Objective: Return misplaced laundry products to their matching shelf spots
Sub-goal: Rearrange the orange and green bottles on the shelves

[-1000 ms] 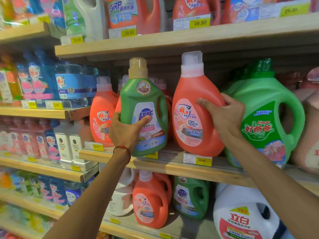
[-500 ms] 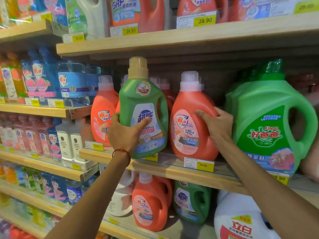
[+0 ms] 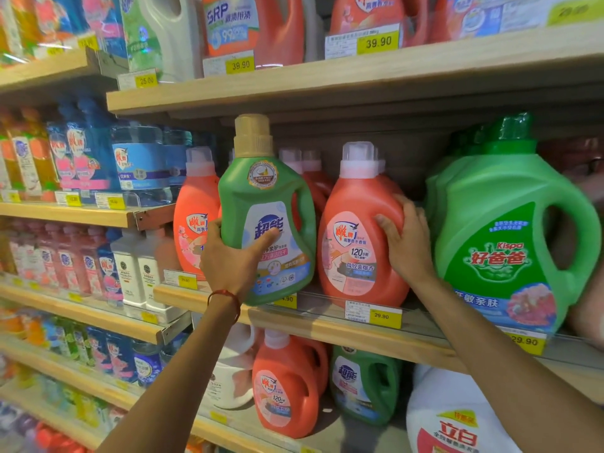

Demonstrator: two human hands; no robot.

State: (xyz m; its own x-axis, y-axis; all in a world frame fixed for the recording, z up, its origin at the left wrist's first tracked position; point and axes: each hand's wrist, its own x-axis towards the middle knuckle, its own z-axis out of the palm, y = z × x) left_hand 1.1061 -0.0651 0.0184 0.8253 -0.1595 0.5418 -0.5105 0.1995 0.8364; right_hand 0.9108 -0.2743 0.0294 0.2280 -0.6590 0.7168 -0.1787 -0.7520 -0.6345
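A green detergent bottle (image 3: 266, 217) with a gold cap is held up in front of the middle shelf (image 3: 327, 325) by my left hand (image 3: 233, 259), which grips its lower left side. To its right stands an orange-red detergent bottle (image 3: 356, 233) with a white cap, set on that shelf among other orange-red bottles. My right hand (image 3: 407, 243) holds its right side, fingers curled round it. One shelf down, a matching green bottle (image 3: 364, 384) stands beside another orange-red bottle (image 3: 287, 384).
A large green Kispa jug (image 3: 510, 237) stands right of my right hand. White jugs (image 3: 457, 416) fill the lower right. The upper shelf (image 3: 359, 76) carries orange jugs and price tags. Blue pouches and small bottles line the left shelves (image 3: 81, 214).
My right hand has set the orange-red bottle down and back onto the middle shelf. The green bottle in my left hand has hardly moved.
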